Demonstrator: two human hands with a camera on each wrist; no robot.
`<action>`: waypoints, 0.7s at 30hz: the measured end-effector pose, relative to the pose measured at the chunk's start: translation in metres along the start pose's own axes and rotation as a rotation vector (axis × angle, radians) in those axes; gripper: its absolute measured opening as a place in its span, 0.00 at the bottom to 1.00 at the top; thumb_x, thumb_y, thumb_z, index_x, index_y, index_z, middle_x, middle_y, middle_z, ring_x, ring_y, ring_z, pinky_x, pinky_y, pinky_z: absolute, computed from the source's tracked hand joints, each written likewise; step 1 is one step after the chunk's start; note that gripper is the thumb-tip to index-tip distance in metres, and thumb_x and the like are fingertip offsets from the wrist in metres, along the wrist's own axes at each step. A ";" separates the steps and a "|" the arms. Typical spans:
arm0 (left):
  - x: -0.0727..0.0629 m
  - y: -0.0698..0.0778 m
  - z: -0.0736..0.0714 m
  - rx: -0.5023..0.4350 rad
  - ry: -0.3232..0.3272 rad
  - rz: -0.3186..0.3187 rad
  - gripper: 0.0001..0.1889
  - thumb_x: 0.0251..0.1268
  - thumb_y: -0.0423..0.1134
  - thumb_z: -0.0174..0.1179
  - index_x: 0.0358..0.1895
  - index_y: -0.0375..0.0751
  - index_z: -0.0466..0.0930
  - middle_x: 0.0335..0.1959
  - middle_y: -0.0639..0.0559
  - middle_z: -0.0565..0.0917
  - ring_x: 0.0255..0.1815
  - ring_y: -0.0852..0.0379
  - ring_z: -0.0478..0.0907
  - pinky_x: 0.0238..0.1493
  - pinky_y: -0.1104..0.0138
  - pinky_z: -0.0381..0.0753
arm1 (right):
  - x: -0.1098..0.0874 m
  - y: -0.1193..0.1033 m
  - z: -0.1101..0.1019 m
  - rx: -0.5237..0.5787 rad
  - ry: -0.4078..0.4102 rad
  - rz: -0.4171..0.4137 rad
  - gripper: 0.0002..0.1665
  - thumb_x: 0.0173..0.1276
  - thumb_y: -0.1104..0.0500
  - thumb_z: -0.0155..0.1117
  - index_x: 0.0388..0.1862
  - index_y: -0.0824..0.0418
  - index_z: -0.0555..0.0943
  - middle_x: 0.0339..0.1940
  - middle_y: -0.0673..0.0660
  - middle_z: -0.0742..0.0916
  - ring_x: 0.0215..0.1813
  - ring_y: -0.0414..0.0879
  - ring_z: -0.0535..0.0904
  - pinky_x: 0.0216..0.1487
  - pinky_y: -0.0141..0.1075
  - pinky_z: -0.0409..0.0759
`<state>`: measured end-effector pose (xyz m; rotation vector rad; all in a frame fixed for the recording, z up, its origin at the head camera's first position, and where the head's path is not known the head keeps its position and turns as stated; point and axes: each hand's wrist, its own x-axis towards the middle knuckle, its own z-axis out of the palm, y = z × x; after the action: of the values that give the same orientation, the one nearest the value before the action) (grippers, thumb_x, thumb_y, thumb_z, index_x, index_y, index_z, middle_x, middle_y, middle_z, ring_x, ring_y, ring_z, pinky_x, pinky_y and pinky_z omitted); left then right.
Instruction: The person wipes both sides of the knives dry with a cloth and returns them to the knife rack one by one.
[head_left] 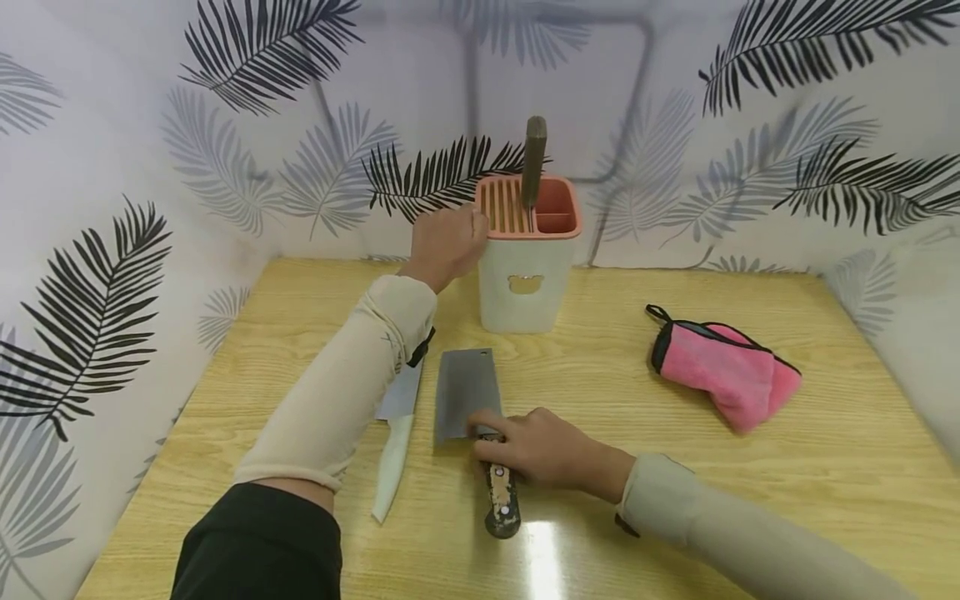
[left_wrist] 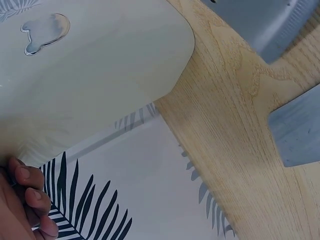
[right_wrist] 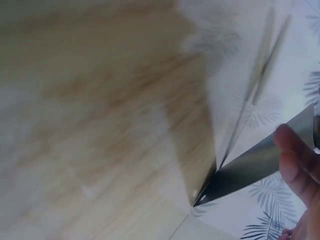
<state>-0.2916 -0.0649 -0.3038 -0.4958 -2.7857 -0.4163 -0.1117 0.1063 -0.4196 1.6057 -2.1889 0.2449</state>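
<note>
My left hand (head_left: 447,243) is at the upper left side of a white knife holder (head_left: 517,308) with a coral slotted top, gripping its rim; in the left wrist view the fingers (left_wrist: 37,197) curl beside the holder's wall. A knife with a dark brown handle (head_left: 534,162) stands upright in the holder. With my right hand (head_left: 543,450) I pinch a cleaver (head_left: 467,387) where its blade meets the worn, riveted handle. The right wrist view shows fingers on the cleaver's blade (right_wrist: 245,175). A white-handled knife (head_left: 393,471) lies to its left, partly under my left forearm.
A pink cloth (head_left: 720,367) with black edging and a loop lies on the right of the wooden table (head_left: 615,325). Behind the holder rises a white leaf-patterned backdrop (head_left: 420,92), which also stands at both sides.
</note>
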 end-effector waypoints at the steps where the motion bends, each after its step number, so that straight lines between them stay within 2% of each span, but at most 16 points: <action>1: 0.000 0.000 0.000 -0.002 -0.003 -0.001 0.21 0.77 0.44 0.27 0.21 0.47 0.60 0.15 0.53 0.61 0.16 0.57 0.53 0.19 0.66 0.51 | 0.000 0.000 -0.001 0.025 0.057 0.021 0.04 0.72 0.59 0.60 0.42 0.48 0.77 0.51 0.50 0.80 0.21 0.35 0.74 0.17 0.24 0.67; 5: 0.000 0.001 -0.001 -0.006 -0.008 -0.006 0.21 0.76 0.44 0.27 0.21 0.48 0.60 0.15 0.53 0.61 0.16 0.57 0.54 0.19 0.66 0.51 | 0.003 0.000 -0.008 0.108 0.281 0.139 0.03 0.72 0.58 0.64 0.41 0.54 0.78 0.39 0.49 0.80 0.25 0.35 0.78 0.23 0.22 0.76; 7: 0.000 0.001 -0.001 -0.007 -0.003 -0.005 0.21 0.76 0.44 0.28 0.21 0.48 0.59 0.15 0.53 0.61 0.16 0.57 0.54 0.18 0.66 0.51 | 0.005 -0.001 -0.014 0.170 0.376 0.221 0.07 0.72 0.56 0.63 0.42 0.57 0.77 0.36 0.49 0.80 0.28 0.36 0.80 0.28 0.22 0.80; 11: 0.000 0.001 0.000 -0.006 0.004 -0.006 0.21 0.76 0.44 0.29 0.21 0.48 0.60 0.15 0.53 0.62 0.16 0.56 0.56 0.19 0.66 0.53 | 0.012 0.000 -0.031 0.338 0.535 0.390 0.09 0.70 0.58 0.65 0.43 0.62 0.78 0.38 0.54 0.83 0.38 0.42 0.82 0.41 0.28 0.83; 13: -0.001 0.001 -0.001 -0.008 0.002 -0.009 0.21 0.76 0.44 0.29 0.21 0.48 0.60 0.15 0.53 0.62 0.17 0.56 0.57 0.19 0.66 0.54 | 0.015 0.002 -0.043 0.407 0.563 0.467 0.10 0.66 0.64 0.68 0.44 0.63 0.78 0.42 0.56 0.82 0.43 0.44 0.81 0.46 0.29 0.82; 16: -0.001 0.000 -0.001 -0.020 -0.012 -0.017 0.21 0.76 0.45 0.28 0.22 0.47 0.61 0.16 0.53 0.63 0.17 0.55 0.58 0.19 0.65 0.55 | 0.017 0.008 -0.064 0.445 0.538 0.530 0.16 0.61 0.71 0.69 0.47 0.64 0.78 0.46 0.58 0.80 0.46 0.44 0.78 0.51 0.28 0.80; 18: 0.000 0.000 0.000 -0.035 -0.025 -0.020 0.21 0.76 0.45 0.27 0.22 0.47 0.61 0.16 0.53 0.63 0.17 0.55 0.58 0.19 0.65 0.55 | 0.020 0.013 -0.081 0.437 0.521 0.517 0.18 0.60 0.72 0.69 0.48 0.65 0.77 0.47 0.59 0.79 0.48 0.44 0.77 0.52 0.28 0.77; 21: 0.001 -0.001 -0.001 -0.057 -0.031 -0.019 0.21 0.76 0.45 0.26 0.22 0.47 0.61 0.16 0.53 0.63 0.17 0.56 0.57 0.19 0.65 0.54 | 0.026 0.023 -0.111 0.430 0.543 0.444 0.16 0.65 0.68 0.66 0.49 0.69 0.74 0.46 0.62 0.79 0.46 0.42 0.75 0.51 0.28 0.75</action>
<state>-0.2922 -0.0654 -0.3031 -0.4934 -2.8170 -0.4974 -0.1147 0.1329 -0.3069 1.0269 -2.0937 1.1975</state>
